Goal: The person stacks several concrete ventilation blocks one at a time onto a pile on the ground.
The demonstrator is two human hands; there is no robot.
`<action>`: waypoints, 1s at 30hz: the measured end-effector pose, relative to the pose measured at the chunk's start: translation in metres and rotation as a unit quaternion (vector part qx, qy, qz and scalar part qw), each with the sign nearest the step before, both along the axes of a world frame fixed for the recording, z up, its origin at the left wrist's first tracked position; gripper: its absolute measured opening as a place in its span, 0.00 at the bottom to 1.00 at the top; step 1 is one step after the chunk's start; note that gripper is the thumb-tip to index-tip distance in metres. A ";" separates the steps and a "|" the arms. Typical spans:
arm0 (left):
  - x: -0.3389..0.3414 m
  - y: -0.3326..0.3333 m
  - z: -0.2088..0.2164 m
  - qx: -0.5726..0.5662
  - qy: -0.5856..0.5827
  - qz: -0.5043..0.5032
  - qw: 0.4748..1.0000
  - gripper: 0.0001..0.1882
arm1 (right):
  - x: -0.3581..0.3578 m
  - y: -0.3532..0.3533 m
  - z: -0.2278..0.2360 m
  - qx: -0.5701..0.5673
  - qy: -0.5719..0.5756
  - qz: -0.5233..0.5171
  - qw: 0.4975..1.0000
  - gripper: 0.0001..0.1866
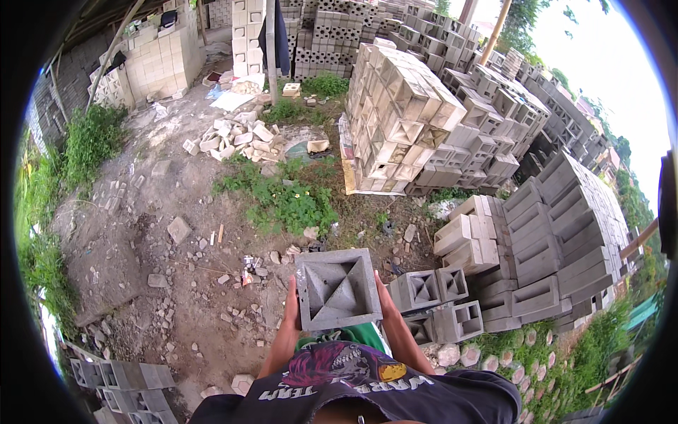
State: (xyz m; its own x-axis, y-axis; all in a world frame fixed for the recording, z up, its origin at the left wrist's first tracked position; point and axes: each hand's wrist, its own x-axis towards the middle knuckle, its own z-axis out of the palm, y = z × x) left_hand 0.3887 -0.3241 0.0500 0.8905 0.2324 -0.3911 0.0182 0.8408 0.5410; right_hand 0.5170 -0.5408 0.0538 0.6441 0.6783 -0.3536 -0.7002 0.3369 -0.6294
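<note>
A square grey concrete vent block, its face shaped into triangular slopes inside a raised rim, is held up in front of my body. My left hand presses against its left side and my right hand against its right side. Most of the fingers are hidden behind the block. Just right of my right hand stand several similar grey blocks, stacked two high on the ground.
Rows of stacked grey blocks rise at right. A tall pale block stack stands ahead. Broken pieces lie in a heap beyond green weeds. Loose stones dot the dirt at left. More blocks sit at lower left.
</note>
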 end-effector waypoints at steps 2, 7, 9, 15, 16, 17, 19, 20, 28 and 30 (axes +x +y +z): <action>-0.008 0.011 -0.004 0.006 0.004 0.042 0.999 0.38 | 0.012 0.026 0.001 -0.064 -0.023 0.052 0.996 0.34; -0.028 0.039 -0.008 0.016 0.021 0.146 0.989 0.37 | 0.031 0.088 0.005 -0.132 -0.045 0.170 0.976 0.38; -0.035 0.048 -0.010 0.017 0.028 0.191 0.981 0.37 | 0.037 0.118 0.001 -0.151 -0.078 0.214 0.962 0.40; -0.039 0.075 -0.014 0.024 0.056 0.315 0.947 0.37 | 0.070 0.200 -0.013 -0.153 -0.102 0.319 0.930 0.40; -0.041 0.079 -0.015 0.025 0.065 0.337 0.939 0.37 | 0.072 0.216 -0.012 -0.154 -0.112 0.337 0.922 0.40; -0.042 0.084 -0.016 0.027 0.071 0.361 0.930 0.37 | 0.073 0.229 -0.012 -0.153 -0.107 0.352 0.917 0.40; -0.033 0.089 -0.005 0.041 0.072 0.409 0.909 0.37 | 0.080 0.253 0.002 -0.154 -0.102 0.379 0.907 0.39; -0.040 0.095 -0.015 0.040 0.082 0.434 0.896 0.37 | 0.075 0.267 0.009 -0.161 -0.108 0.402 0.895 0.40; -0.051 0.113 -0.001 0.047 0.119 0.583 0.802 0.36 | 0.070 0.374 -0.010 -0.110 -0.110 0.543 0.825 0.39; -0.077 0.113 -0.008 0.056 0.154 0.602 0.781 0.37 | 0.035 0.395 0.009 -0.100 -0.105 0.587 0.797 0.37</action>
